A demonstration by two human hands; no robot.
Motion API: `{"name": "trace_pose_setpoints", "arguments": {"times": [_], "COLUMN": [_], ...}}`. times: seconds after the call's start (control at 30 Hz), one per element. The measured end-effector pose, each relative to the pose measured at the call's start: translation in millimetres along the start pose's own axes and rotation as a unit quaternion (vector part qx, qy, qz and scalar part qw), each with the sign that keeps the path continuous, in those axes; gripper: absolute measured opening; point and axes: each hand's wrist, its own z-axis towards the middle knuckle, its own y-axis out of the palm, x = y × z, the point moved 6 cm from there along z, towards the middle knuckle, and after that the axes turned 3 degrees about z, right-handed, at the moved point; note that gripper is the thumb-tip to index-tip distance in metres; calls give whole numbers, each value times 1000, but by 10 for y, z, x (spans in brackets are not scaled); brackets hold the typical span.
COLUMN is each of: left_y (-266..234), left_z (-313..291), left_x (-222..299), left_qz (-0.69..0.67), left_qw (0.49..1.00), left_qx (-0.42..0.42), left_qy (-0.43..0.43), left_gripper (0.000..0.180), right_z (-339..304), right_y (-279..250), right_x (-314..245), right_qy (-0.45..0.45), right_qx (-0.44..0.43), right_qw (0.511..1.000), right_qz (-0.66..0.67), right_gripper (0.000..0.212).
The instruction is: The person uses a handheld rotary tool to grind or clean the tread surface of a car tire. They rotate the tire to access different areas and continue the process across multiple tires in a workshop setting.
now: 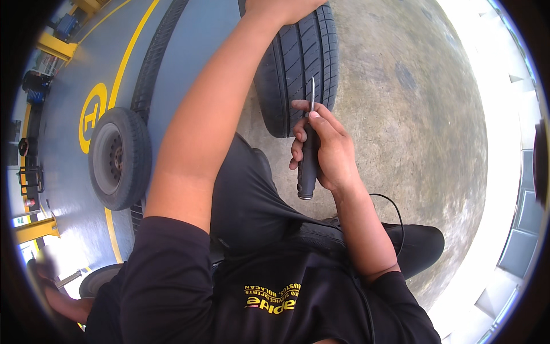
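Note:
My right hand [332, 143] is wrapped round the black handle of a screwdriver [308, 166]. Its short metal shaft points up and away from me, in front of the tire's tread, and the index finger lies beside the shaft. Whether the tip touches the rubber I cannot tell. A black tire [303, 63] stands upright before me, its grooved tread facing my side. At its top is my left hand [281, 8], reaching across from the left. The picture's upper edge cuts that hand off, so its fingers are hidden.
A wheel with a grey steel rim [107, 159] stands on the blue floor at left, beside a long dark ribbed strip [153, 63]. Yellow lift arms [57, 47] show farther left. Another person's arm [66, 304] appears at lower left. A thin black cable [400, 218] loops by my right forearm.

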Motion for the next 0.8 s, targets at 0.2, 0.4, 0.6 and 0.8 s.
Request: {"name": "trace_pose_setpoints", "arguments": {"times": [0.2,0.4,0.6,0.8], "left_y": [10,-3,-1,72], "left_z": [23,24,10,3], "left_x": [-12,16,39,14], "left_qz": [2,-7,-5,29], "left_qw": [1000,1000,1000,999], "left_qx": [-1,-10,-7,7], "left_qy": [-4,-17,-8,-26], "left_gripper": [50,57,67,70], "right_z": [52,64,77,107], "right_y": [-60,-30,4,-8], "right_x": [17,-9,36,-16], "right_qy": [0,20,30,93], "right_qx": [-3,-5,0,-51], "right_qw": [1000,999,991,978], "right_qz": [-11,43,131,180], "right_gripper": [30,28,27,28]}}
